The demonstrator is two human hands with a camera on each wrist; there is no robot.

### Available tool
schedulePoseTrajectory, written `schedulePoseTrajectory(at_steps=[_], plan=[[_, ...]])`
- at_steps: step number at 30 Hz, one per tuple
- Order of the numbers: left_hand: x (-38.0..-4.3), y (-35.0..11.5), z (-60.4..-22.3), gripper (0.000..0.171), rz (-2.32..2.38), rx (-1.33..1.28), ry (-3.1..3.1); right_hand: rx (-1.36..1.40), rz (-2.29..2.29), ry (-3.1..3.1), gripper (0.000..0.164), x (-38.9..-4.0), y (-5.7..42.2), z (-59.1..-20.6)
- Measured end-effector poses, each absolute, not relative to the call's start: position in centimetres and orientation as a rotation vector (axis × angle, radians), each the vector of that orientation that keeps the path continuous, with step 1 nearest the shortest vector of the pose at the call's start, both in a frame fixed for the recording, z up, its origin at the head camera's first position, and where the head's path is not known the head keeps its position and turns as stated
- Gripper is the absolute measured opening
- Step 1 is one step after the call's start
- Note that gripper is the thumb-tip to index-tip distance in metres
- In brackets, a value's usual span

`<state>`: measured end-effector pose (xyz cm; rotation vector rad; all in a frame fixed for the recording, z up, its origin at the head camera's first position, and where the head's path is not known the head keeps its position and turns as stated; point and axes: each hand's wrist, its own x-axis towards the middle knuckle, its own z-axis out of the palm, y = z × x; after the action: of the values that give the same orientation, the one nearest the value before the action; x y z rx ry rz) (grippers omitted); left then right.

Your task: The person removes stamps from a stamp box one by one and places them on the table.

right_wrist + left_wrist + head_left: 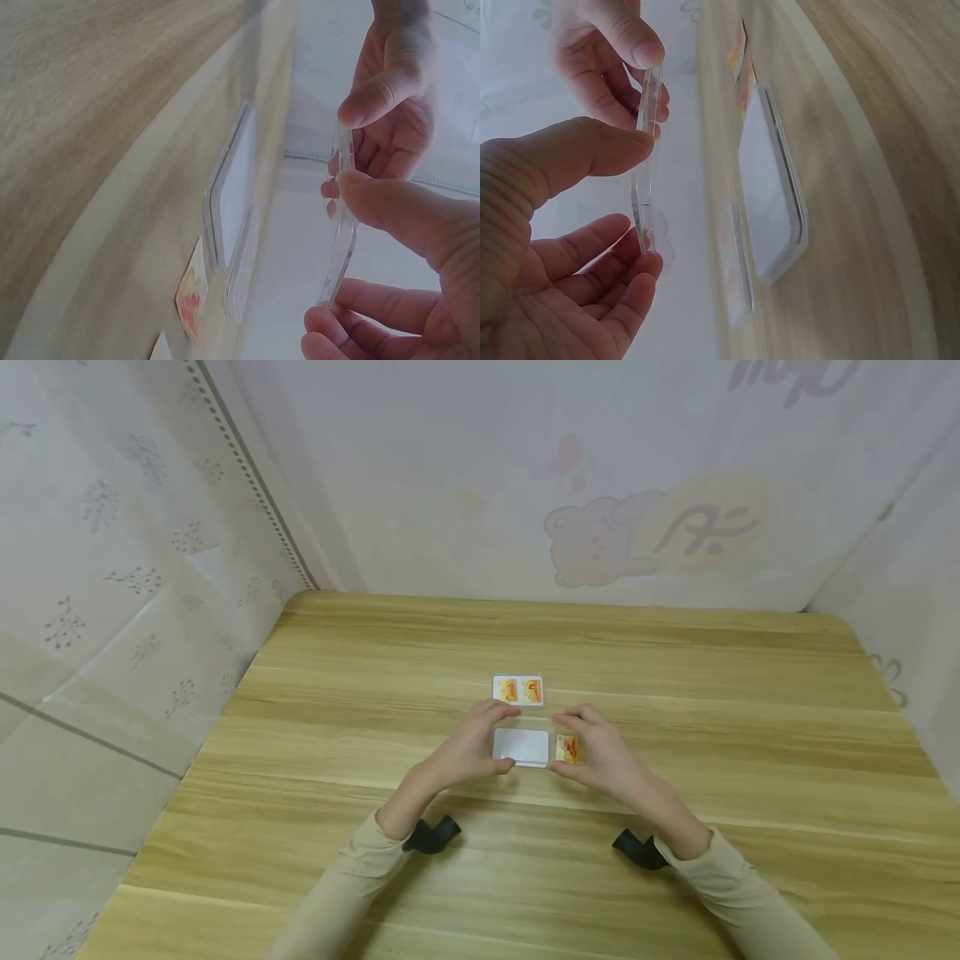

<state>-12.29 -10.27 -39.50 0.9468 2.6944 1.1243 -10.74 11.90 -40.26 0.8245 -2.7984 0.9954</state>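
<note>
A thin clear plastic cover (pixel 643 176) is held raised over the table between both hands. My left hand (pixel 474 745) pinches one end between thumb and fingers, while the opposite end is gripped the same way by my right hand (pixel 606 758). Beneath it a white rectangular case (pixel 521 747) lies flat. A small orange-and-yellow picture card (pixel 567 749) lies to its right, by my right hand; part of a second card (pixel 161 348) shows in the right wrist view. Farther back is another case (pixel 518 680), with two orange pictures inside.
The wood-grain table (pixel 360 685) meets a pale curtain (pixel 420 485) with bear drawings at its back edge. A leaf-patterned curtain (pixel 127 560) hangs on the left. Black curved pieces (pixel 433 837) sit at both wrists.
</note>
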Motion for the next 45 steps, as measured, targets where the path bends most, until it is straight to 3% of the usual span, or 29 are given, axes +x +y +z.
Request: schedulePoseTrajectory(at_steps=[45], plan=[[-13.2,-10.8,-42.1,0.057,0.991,0.825,2.673,0.808,0.975,-2.979,0.059,-12.1,9.8,-42.0]])
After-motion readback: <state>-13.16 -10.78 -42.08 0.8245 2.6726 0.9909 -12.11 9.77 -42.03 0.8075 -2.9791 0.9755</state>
